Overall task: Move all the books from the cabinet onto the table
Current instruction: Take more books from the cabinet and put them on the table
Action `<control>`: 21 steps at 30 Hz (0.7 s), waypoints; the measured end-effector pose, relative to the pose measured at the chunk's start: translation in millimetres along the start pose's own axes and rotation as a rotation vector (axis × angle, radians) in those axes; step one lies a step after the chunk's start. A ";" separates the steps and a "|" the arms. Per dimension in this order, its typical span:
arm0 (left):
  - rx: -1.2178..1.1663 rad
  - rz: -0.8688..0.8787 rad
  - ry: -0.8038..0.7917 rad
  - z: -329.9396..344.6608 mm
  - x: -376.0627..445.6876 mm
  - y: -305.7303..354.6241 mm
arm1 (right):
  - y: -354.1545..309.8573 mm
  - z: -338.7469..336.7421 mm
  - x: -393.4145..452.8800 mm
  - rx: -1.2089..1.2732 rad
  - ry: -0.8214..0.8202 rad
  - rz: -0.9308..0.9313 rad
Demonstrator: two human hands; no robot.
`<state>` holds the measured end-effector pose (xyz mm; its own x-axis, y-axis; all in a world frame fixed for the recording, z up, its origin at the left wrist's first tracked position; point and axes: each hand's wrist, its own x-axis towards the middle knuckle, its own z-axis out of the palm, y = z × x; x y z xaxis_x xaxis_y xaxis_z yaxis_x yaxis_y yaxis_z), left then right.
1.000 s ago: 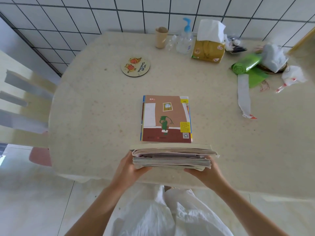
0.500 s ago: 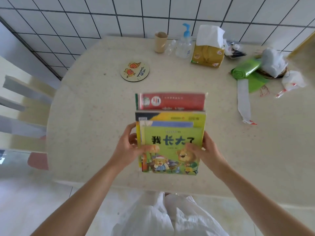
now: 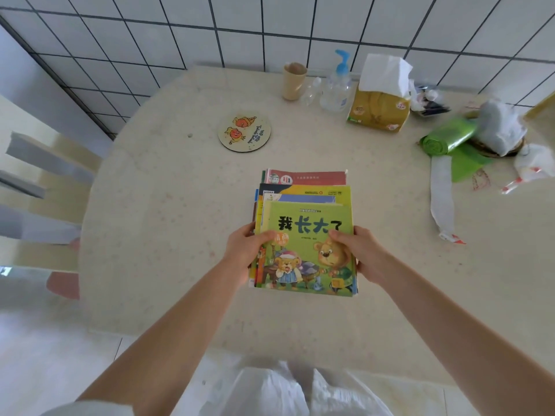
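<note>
A stack of several thin picture books point(image 3: 306, 235) lies flat on the round beige table point(image 3: 168, 223), near its middle. The top book is green with cartoon bears on its cover; a red-covered book pokes out at the far edge of the stack. My left hand point(image 3: 244, 250) grips the stack's left side with the thumb on the top cover. My right hand point(image 3: 362, 250) grips the right side the same way. The brown book seen earlier is hidden under the stack. No cabinet is in view.
A round coaster point(image 3: 244, 132) lies beyond the stack. Along the tiled wall stand a cup point(image 3: 294, 81), a pump bottle point(image 3: 338, 85) and a tissue pack point(image 3: 380, 100). A green bag roll point(image 3: 447, 136) and wrappers fill the right side. A chair point(image 3: 39, 187) stands at left.
The stack, held edge-on at the table's near edge a second ago, has been tipped flat and set down over the brown book. Both hands stay on its sides.
</note>
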<state>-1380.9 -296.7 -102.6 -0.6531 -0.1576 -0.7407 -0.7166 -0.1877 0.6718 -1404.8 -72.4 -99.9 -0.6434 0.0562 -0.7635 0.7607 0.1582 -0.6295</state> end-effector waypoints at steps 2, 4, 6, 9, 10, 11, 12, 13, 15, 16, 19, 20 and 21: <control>0.068 0.034 0.019 -1.2 7.2 2.6 | 0.3 5.8 5.2 -0.016 0.002 0.041; 0.121 0.037 0.028 -3.2 10.7 2.7 | 3.1 10.4 8.9 -0.015 0.001 0.087; 0.132 0.012 0.037 -4.4 13.1 1.4 | 5.7 14.1 11.6 -0.005 0.001 0.115; 0.118 -0.013 0.057 -6.0 15.5 0.0 | 1.9 16.6 12.1 -0.021 0.012 0.115; 0.114 -0.018 0.065 -6.8 17.3 0.3 | -1.0 16.0 12.1 -0.030 0.020 0.107; 0.103 -0.021 0.072 -6.9 18.6 0.1 | -3.2 15.1 12.3 -0.037 0.029 0.099; 0.090 -0.023 0.074 -6.3 18.9 0.1 | -5.4 14.5 11.9 -0.038 0.033 0.087; 0.086 -0.017 0.072 -5.1 18.9 -0.2 | -6.7 14.5 11.8 -0.037 0.035 0.071; 0.108 0.006 0.090 0.9 16.6 0.7 | -5.5 16.4 13.1 -0.056 0.066 0.035; 0.123 0.015 0.108 3.6 15.3 0.9 | -4.8 18.4 11.4 -0.088 0.091 0.016; 0.184 0.062 0.162 8.6 15.8 -1.2 | -0.2 20.2 9.7 -0.215 0.139 -0.029; 0.218 0.081 0.169 8.6 18.7 -2.6 | 1.6 18.8 11.5 -0.248 0.131 -0.043; 0.257 0.095 0.175 7.6 22.8 -4.6 | 2.1 18.2 12.8 -0.277 0.118 -0.055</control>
<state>-1394.4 -292.0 -122.5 -0.6841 -0.3309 -0.6500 -0.7073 0.0834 0.7020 -1409.9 -89.3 -113.6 -0.7006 0.1513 -0.6973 0.6829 0.4258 -0.5936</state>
